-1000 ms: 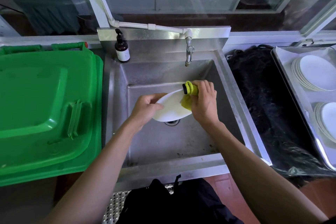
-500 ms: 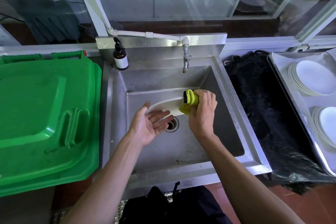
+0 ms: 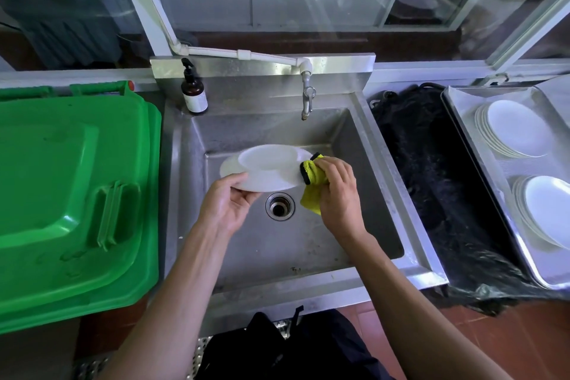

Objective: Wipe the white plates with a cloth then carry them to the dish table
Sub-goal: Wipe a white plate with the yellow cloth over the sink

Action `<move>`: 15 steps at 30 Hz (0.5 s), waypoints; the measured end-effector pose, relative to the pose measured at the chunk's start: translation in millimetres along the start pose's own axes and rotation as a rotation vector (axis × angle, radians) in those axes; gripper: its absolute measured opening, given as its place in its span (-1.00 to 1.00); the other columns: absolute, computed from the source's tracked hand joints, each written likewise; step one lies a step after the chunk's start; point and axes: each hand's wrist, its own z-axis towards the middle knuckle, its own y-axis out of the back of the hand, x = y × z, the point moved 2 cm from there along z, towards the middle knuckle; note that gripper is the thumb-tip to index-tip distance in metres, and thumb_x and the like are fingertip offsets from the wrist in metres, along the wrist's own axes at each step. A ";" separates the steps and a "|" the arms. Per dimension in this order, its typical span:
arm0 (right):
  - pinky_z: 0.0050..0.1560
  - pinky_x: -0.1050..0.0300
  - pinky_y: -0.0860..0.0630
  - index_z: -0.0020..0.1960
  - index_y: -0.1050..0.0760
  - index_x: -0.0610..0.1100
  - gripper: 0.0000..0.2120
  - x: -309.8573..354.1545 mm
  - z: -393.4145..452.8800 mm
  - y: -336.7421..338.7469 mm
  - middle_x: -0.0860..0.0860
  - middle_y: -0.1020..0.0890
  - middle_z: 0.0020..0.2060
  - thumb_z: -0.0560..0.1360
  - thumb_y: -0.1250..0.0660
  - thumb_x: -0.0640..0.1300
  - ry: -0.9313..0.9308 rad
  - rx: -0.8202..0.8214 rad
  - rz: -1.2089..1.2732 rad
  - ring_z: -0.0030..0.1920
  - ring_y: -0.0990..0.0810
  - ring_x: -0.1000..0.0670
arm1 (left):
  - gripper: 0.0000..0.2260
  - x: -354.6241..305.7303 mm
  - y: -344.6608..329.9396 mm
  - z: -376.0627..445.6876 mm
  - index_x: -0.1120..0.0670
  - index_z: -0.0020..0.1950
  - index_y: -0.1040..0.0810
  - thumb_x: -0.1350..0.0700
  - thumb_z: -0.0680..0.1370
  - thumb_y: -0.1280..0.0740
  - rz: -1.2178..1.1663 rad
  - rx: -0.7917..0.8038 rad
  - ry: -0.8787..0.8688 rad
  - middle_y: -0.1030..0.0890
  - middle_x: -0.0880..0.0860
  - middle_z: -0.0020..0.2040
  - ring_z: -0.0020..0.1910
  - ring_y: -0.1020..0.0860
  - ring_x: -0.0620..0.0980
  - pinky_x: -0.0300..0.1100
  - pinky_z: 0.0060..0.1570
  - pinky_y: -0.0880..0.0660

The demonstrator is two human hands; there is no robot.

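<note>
The round white ceramic plate (image 3: 265, 168) has turned flatter since half a second ago, its long axis spanning both hands: left hand (image 3: 229, 205) grips the near-left rim, right hand (image 3: 336, 191) presses the yellow microfibre cloth (image 3: 313, 177) against the right rim

One plate (image 3: 265, 168), one cloth (image 3: 313, 177), one sink (image 3: 364, 145), one tap (image 3: 307, 99) and one bottle (image 3: 193, 92) show. Two plate stacks (image 3: 515, 129) sit in one tray (image 3: 456, 108). One green bin (image 3: 61, 194) stands left.

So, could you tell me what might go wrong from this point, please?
The left hand holds the plate only by its near rim, above the steel sink; a push from the cloth in the right hand might tip it loose. The cloth's hanging corner could brush the drain and pick up dirt.
</note>
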 end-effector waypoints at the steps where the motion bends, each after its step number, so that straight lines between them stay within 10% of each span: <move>1: 0.28 -0.16 -0.45 0.31 -0.49 -0.16 -0.46 1.0 2.0 0.1 -0.05 -0.54 0.27 0.37 -0.22 -0.47 -0.029 0.007 0.015 0.29 -0.43 -0.11 | -0.87 -0.2 1.5 1.1 0.24 0.06 -0.55 0.38 0.60 -0.25 0.016 0.013 -0.016 -0.73 0.12 -0.16 -0.17 -0.73 0.02 -0.10 -0.27 -0.65; 15: 0.23 0.19 -0.37 0.35 -0.49 -0.09 -0.64 57.6 28.2 -33.7 -0.02 -0.57 0.31 0.56 -0.31 -0.21 -0.052 0.270 0.225 0.30 -0.49 -0.06 | -0.73 13.7 18.9 -10.5 0.16 0.20 -0.62 0.34 0.56 -0.28 0.291 0.102 -0.049 -0.72 0.16 0.03 -0.09 -0.70 0.10 -0.01 -0.24 -0.64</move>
